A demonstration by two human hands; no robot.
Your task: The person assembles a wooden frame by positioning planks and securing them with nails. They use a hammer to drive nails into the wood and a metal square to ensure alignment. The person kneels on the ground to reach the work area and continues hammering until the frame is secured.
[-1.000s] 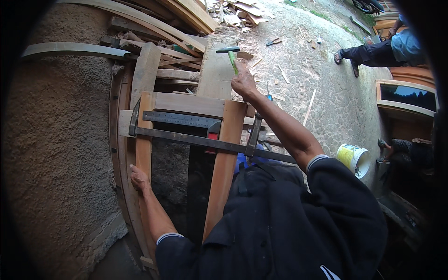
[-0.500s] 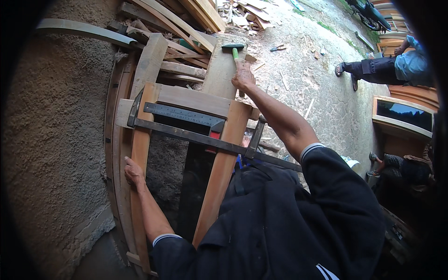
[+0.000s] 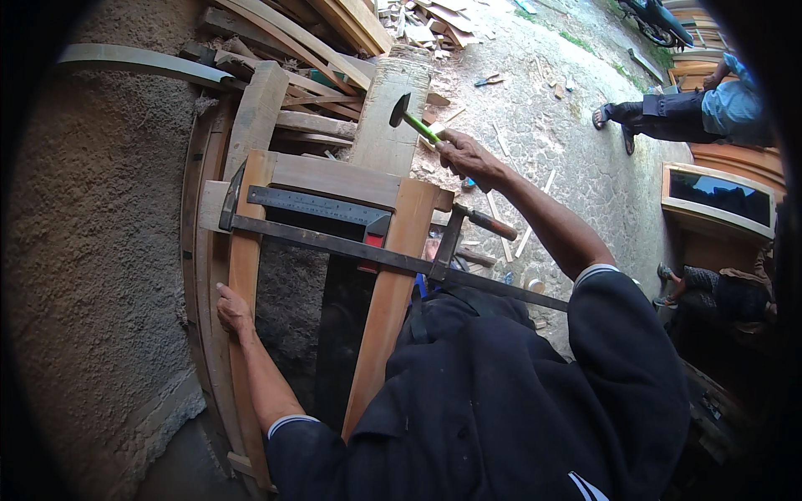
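Note:
My right hand [image 3: 464, 154] grips a hammer [image 3: 411, 119] with a green handle and dark head, raised above the top right corner of a wooden frame [image 3: 334, 178]. A long dark bar clamp [image 3: 351, 248] spans the frame's two upright pieces, its wooden screw handle [image 3: 489, 222] sticking out to the right. A steel square [image 3: 316, 204] lies along the frame just above the clamp. My left hand [image 3: 234, 311] rests on the left upright [image 3: 243, 267], pressing it. My dark sleeves and torso cover the lower part of the frame.
A rough plastered wall [image 3: 100, 217] stands to the left. Stacked boards and offcuts [image 3: 317, 33] lie beyond the frame. Wood scraps litter the stony ground [image 3: 568, 134]. A seated person [image 3: 702, 104] is at the upper right, next to a framed cabinet piece [image 3: 718, 200].
My right hand has lifted the hammer and drawn it back to the right, away from the upright plank. The view has shifted slightly; my left hand stays on the left upright.

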